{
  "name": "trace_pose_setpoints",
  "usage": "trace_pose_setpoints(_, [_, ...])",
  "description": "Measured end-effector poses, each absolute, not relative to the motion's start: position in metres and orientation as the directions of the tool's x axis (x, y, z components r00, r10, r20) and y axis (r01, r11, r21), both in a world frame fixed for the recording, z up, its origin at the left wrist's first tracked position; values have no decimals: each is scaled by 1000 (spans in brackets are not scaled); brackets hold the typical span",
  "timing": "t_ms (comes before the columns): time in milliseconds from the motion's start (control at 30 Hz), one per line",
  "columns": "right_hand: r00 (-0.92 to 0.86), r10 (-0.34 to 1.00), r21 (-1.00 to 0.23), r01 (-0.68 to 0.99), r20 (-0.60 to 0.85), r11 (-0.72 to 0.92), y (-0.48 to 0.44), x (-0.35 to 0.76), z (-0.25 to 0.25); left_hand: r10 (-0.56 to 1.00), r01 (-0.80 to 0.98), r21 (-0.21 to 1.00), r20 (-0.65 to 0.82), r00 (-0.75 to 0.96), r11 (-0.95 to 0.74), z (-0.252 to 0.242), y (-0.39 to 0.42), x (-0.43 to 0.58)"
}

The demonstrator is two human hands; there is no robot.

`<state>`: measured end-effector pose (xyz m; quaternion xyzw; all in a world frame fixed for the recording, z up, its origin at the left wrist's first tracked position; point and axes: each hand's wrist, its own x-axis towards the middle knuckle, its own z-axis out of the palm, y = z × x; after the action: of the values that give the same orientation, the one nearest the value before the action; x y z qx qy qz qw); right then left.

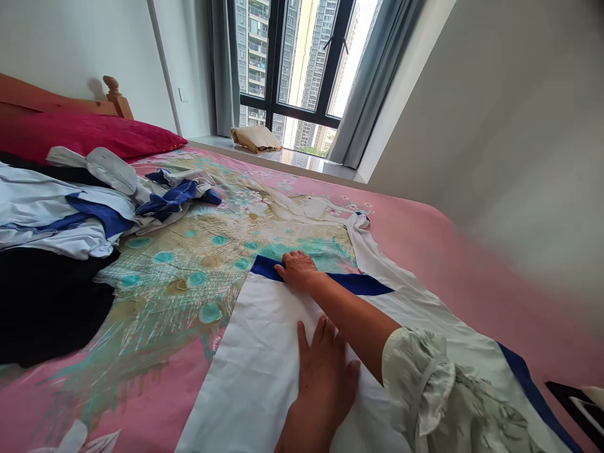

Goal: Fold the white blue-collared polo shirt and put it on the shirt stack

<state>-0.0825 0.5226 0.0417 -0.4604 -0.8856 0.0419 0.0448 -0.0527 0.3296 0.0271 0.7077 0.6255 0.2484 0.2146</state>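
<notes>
A white shirt with blue trim (255, 340) lies spread over the bed in front of me, with a long white sleeve (377, 251) stretching away on its right side. My right hand (298, 270) reaches across from the right and rests on the blue band at the shirt's far edge, its thumb out to the left. Nearer to me, my left hand (325, 371) lies flat on the white cloth, fingers spread. The right forearm passes just beyond the left fingertips. Both palms are hidden.
The bed has a pink patterned sheet (170, 384). At left lie crumpled white-and-blue clothes (94, 207), a black garment (51, 302) and a red pillow (94, 135). A brown paper package (256, 138) sits on the windowsill. A dark object (573, 409) is partly visible at lower right.
</notes>
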Motion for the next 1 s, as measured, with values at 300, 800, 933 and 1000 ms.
trace_pose_setpoints(300, [-523, 849, -249, 815, 75, 524, 533, -93, 37, 991, 769, 626, 69, 112, -131, 37, 327, -61])
trace_pose_setpoints(800, [-62, 996, -19, 998, -63, 60, 441, 223, 19, 996, 905, 416, -46, -72, 84, 28, 343, -70])
trace_pose_setpoints(933, [-297, 955, -23, 955, -19, 297, 419, 198, 42, 999, 921, 388, 4, -33, 29, 39, 342, -63])
trace_pose_setpoints(1000, [-612, 789, -133, 787, -53, 602, 401, 173, 47, 994, 912, 396, 60, 96, -112, 41, 340, -60])
